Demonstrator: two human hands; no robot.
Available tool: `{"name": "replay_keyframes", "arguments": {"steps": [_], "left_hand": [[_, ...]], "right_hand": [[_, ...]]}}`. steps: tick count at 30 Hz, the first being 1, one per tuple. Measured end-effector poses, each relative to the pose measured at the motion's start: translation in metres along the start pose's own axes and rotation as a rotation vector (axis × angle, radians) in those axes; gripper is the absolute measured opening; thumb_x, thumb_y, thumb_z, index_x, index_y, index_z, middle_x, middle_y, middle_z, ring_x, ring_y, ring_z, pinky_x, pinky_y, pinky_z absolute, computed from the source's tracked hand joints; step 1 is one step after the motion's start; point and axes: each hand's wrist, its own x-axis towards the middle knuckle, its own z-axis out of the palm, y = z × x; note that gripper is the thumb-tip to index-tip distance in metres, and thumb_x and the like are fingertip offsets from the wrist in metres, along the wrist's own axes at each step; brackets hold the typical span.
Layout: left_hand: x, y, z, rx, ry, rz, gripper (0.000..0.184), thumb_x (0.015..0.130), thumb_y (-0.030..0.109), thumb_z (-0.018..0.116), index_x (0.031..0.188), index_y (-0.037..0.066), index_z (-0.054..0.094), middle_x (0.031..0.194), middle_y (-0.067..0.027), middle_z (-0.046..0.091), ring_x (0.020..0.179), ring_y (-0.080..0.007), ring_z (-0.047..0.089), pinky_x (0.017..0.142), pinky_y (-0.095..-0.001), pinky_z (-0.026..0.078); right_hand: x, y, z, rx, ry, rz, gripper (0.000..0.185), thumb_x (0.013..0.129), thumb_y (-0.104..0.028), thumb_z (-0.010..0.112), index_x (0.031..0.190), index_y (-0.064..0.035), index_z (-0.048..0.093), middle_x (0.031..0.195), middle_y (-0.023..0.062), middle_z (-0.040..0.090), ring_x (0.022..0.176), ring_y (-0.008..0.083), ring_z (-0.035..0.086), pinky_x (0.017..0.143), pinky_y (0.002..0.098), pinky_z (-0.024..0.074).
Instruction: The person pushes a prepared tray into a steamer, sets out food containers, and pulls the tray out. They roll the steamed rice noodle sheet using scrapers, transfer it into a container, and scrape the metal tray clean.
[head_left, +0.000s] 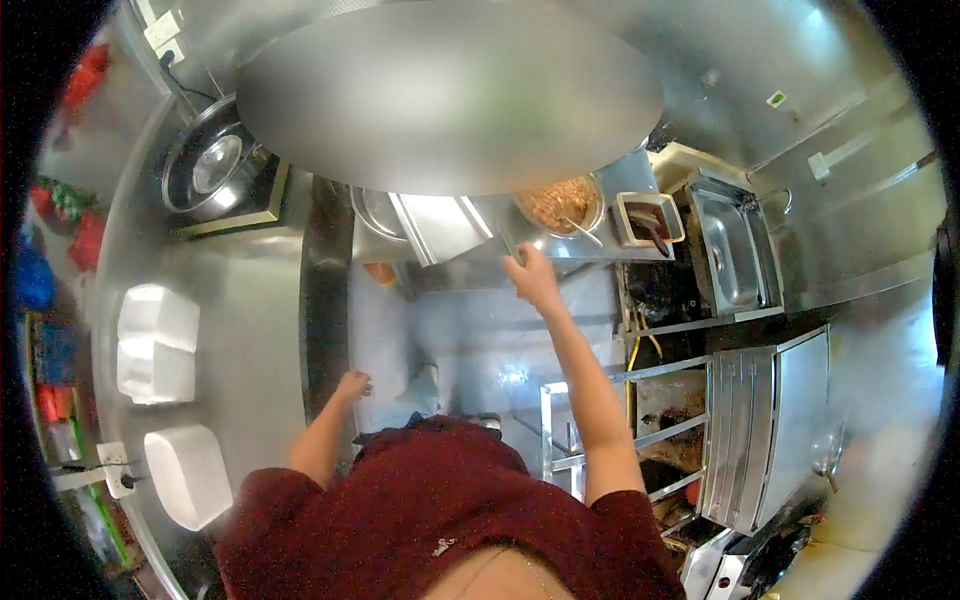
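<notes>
My right hand point(533, 277) reaches forward to the front edge of the far counter, its fingers bent round something thin that I cannot make out. Just beyond it is a bowl of orange-brown food point(562, 208) with a light spoon in it. Left of the hand lies a flat metal lid or tray point(440, 230). To the right stands a square cream container point(650, 220) with dark contents and a dark utensil. My left hand point(354, 386) hangs low beside the left counter, fingers curled, too small to tell if it holds anything.
White foam boxes point(158, 345) and a white container point(188, 477) are on the left counter point(250, 330). A large metal pot point(215, 165) stands further back. At the right are a sink point(732, 250) and a metal frame point(630, 440). A blurred oval hides the upper middle.
</notes>
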Motion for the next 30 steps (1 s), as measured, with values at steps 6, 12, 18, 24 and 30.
{"name": "replay_keyframes", "arguments": {"steps": [6, 12, 18, 24, 30], "left_hand": [[-0.009, 0.002, 0.004, -0.088, 0.023, 0.031, 0.035, 0.079, 0.028, 0.047, 0.1, 0.001, 0.053, 0.085, -0.0109, 0.061, 0.065, -0.0183, 0.059, 0.051, -0.0296, 0.044], [-0.029, -0.018, -0.011, -0.111, 0.004, -0.082, 0.034, 0.08, 0.026, 0.045, 0.101, 0.001, 0.053, 0.086, -0.0111, 0.061, 0.069, -0.0186, 0.059, 0.051, -0.0307, 0.045], [-0.039, 0.012, -0.021, -0.031, 0.035, 0.038, 0.033, 0.08, 0.026, 0.044, 0.1, 0.001, 0.054, 0.087, -0.0108, 0.061, 0.069, -0.0182, 0.058, 0.055, -0.0295, 0.045], [-0.002, 0.106, -0.002, -0.174, 0.036, 0.253, 0.037, 0.081, 0.035, 0.045, 0.097, 0.003, 0.056, 0.087, -0.0078, 0.06, 0.074, -0.0149, 0.057, 0.059, -0.0275, 0.044], [-0.034, 0.252, 0.016, -0.385, -0.077, 0.511, 0.037, 0.083, 0.039, 0.048, 0.093, 0.004, 0.054, 0.082, -0.003, 0.056, 0.067, -0.0109, 0.051, 0.059, -0.0233, 0.042]], "right_hand": [[0.095, -0.008, 0.022, -0.628, 0.013, -0.2, 0.029, 0.07, -0.022, 0.053, 0.089, -0.0006, 0.055, 0.076, 0.018, 0.059, 0.071, 0.0314, 0.058, 0.063, 0.0418, 0.0455], [0.128, -0.021, 0.042, -0.678, -0.103, -0.077, 0.028, 0.071, -0.023, 0.053, 0.093, -0.0053, 0.055, 0.095, 0.0177, 0.057, 0.09, 0.0337, 0.054, 0.076, 0.045, 0.0428], [0.145, 0.009, 0.06, -0.486, -0.029, -0.363, 0.044, 0.071, -0.022, 0.051, 0.111, -0.0048, 0.048, 0.109, 0.0204, 0.05, 0.102, 0.0332, 0.047, 0.086, 0.0423, 0.0373], [0.114, -0.011, 0.059, -0.454, 0.15, -0.628, 0.029, 0.072, -0.016, 0.055, 0.098, -0.0029, 0.053, 0.087, 0.0154, 0.053, 0.085, 0.0301, 0.051, 0.071, 0.0383, 0.0409], [0.078, 0.026, 0.051, -0.387, 0.109, -0.504, 0.024, 0.076, -0.018, 0.055, 0.092, -0.0008, 0.055, 0.082, 0.0125, 0.055, 0.067, 0.0242, 0.056, 0.058, 0.0323, 0.0434]]}}
